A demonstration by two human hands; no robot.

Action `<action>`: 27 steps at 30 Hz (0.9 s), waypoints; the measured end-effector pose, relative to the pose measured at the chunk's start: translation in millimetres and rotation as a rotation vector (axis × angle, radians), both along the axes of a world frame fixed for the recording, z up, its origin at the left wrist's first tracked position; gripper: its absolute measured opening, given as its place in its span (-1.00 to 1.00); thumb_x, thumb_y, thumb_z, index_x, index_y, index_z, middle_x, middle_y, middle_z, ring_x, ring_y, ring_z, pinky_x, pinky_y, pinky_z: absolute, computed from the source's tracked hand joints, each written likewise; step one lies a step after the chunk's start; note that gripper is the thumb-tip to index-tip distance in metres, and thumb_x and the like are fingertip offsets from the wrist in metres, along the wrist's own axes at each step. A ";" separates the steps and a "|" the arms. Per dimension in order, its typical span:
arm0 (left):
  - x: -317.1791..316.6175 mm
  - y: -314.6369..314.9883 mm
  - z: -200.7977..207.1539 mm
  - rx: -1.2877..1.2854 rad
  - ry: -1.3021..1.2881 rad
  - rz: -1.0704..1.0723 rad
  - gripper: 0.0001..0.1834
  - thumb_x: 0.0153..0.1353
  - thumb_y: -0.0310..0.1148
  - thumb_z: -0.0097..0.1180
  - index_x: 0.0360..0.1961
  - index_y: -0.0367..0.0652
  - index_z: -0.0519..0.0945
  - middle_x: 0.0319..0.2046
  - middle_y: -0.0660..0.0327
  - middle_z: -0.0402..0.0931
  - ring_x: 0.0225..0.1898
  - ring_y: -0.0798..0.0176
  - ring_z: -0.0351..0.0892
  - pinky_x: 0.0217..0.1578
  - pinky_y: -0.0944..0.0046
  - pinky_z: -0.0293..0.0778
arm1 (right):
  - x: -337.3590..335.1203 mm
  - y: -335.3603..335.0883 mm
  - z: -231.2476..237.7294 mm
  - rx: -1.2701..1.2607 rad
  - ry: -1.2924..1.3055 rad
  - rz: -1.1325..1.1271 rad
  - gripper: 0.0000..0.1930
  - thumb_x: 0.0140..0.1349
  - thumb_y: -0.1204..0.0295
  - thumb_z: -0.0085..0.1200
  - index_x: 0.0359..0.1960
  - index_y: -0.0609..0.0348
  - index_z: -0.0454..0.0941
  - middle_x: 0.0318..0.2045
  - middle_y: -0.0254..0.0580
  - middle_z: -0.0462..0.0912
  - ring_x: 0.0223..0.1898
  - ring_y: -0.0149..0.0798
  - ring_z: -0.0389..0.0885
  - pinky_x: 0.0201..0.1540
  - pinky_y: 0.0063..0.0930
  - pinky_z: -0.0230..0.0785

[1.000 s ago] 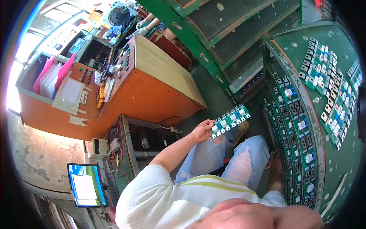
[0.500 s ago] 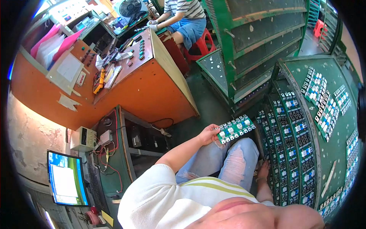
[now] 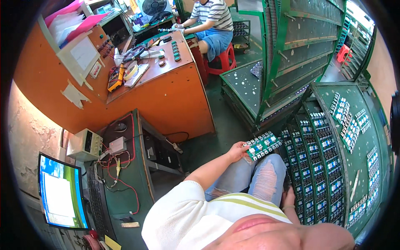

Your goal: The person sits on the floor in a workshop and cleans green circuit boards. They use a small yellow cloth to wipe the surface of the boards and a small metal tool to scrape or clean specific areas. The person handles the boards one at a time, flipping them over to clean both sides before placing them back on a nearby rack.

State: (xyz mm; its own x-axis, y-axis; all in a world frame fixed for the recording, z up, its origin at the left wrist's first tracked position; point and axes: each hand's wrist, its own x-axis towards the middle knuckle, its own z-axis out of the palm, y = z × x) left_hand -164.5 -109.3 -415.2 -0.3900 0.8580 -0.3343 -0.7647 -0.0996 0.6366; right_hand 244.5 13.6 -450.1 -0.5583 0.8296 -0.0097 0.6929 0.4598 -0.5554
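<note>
My left hand (image 3: 237,151) is closed on the near-left end of a green circuit board (image 3: 263,146) fitted with white and dark parts. The board is held nearly flat above my knees. My right hand (image 3: 288,198) hangs low beside my right leg, close to a rack of circuit boards (image 3: 318,166); its fingers are too small and partly hidden to read. Rows of similar green boards with white, blue and black parts fill that rack.
Right of the rack, a green tabletop (image 3: 362,166) carries several more boards. A tall green metal rack (image 3: 304,50) stands ahead. An orange bench (image 3: 166,96) and a desk with a monitor (image 3: 62,191) lie left. A person in a striped shirt (image 3: 212,18) sits beyond.
My view has swung, so the bench and desk sit differently in the picture. My left hand still holds the circuit board over my knees. My right hand remains low beside my leg.
</note>
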 end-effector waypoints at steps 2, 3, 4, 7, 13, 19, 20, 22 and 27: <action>-1.3 -0.7 3.6 -0.003 0.000 0.003 -0.71 0.27 -0.50 0.06 -0.03 -0.34 0.35 -0.14 0.05 0.47 -0.14 0.07 0.59 -0.11 0.05 0.60 | -0.5 -11.7 56.4 -0.020 0.049 0.021 -0.63 0.11 0.65 -0.06 0.01 0.32 0.38 -0.26 0.19 0.58 -0.23 0.14 0.56 -0.14 -0.21 0.40; -1.3 -0.8 4.7 -0.006 0.002 -0.006 -0.72 0.28 -0.50 0.05 -0.02 -0.33 0.36 -0.13 0.06 0.49 -0.13 0.08 0.59 -0.10 0.06 0.60 | 4.7 -17.5 76.0 -0.030 0.098 0.043 -0.62 0.10 0.63 -0.05 0.01 0.33 0.37 -0.25 0.21 0.57 -0.22 0.16 0.56 -0.14 -0.19 0.41; -1.1 -1.7 2.5 -0.008 0.002 -0.012 -0.73 0.28 -0.50 0.04 -0.02 -0.32 0.37 -0.13 0.06 0.50 -0.13 0.09 0.59 -0.10 0.07 0.59 | 9.7 -21.4 94.0 -0.038 0.146 0.070 -0.61 0.09 0.62 -0.04 0.02 0.33 0.37 -0.24 0.24 0.57 -0.21 0.18 0.56 -0.14 -0.17 0.41; -5.0 0.5 -1.4 0.028 -0.010 -0.028 -0.75 0.29 -0.49 0.03 -0.04 -0.32 0.38 -0.14 0.06 0.53 -0.13 0.10 0.60 -0.11 0.09 0.59 | 19.1 -38.1 160.3 -0.010 0.172 0.098 -0.66 0.08 0.61 -0.04 -0.05 0.34 0.40 -0.26 0.22 0.58 -0.22 0.19 0.57 -0.16 -0.19 0.42; -6.6 -0.1 7.6 0.039 -0.032 -0.034 -0.71 0.29 -0.49 0.03 -0.01 -0.37 0.35 -0.11 0.01 0.52 -0.13 0.07 0.60 -0.10 0.08 0.59 | 43.4 -64.2 292.6 0.035 0.125 0.043 -0.68 0.12 0.64 -0.05 -0.04 0.35 0.43 -0.19 -0.04 0.60 -0.15 -0.19 0.55 -0.01 -0.37 0.33; -9.7 -7.6 6.7 0.039 -0.025 -0.018 -0.67 0.29 -0.50 0.02 0.03 -0.42 0.32 -0.07 -0.01 0.51 -0.10 0.07 0.60 -0.09 0.05 0.60 | 90.2 -55.9 356.6 0.026 0.683 -0.362 -0.54 0.27 0.49 -0.06 0.21 0.30 0.26 0.05 -0.08 0.45 0.00 -0.28 0.44 0.09 -0.41 0.26; -10.3 -6.5 4.4 0.032 -0.019 -0.020 -0.67 0.29 -0.50 0.02 0.03 -0.42 0.33 -0.08 -0.01 0.51 -0.11 0.07 0.60 -0.09 0.06 0.60 | 96.7 -54.2 367.9 -0.028 0.856 -0.403 -0.51 0.31 0.45 -0.06 0.26 0.28 0.21 0.08 -0.07 0.44 0.01 -0.30 0.45 0.09 -0.41 0.28; -12.9 -7.5 -1.7 0.020 -0.008 -0.011 -0.69 0.29 -0.50 0.02 0.02 -0.40 0.35 -0.09 0.00 0.52 -0.12 0.09 0.60 -0.10 0.08 0.60 | 117.0 -35.0 383.1 -0.040 1.079 -0.462 -0.48 0.33 0.39 -0.05 0.29 0.25 0.17 0.11 -0.06 0.41 0.03 -0.28 0.46 0.09 -0.38 0.33; -13.7 -18.5 -8.3 0.047 -0.008 -0.023 -0.70 0.29 -0.50 0.02 0.01 -0.37 0.38 -0.10 0.04 0.54 -0.13 0.11 0.61 -0.12 0.15 0.60 | 150.4 -3.5 440.4 0.182 1.188 -0.579 -0.51 0.33 0.32 -0.01 0.24 0.24 0.25 0.12 -0.10 0.42 0.06 -0.29 0.47 0.10 -0.39 0.36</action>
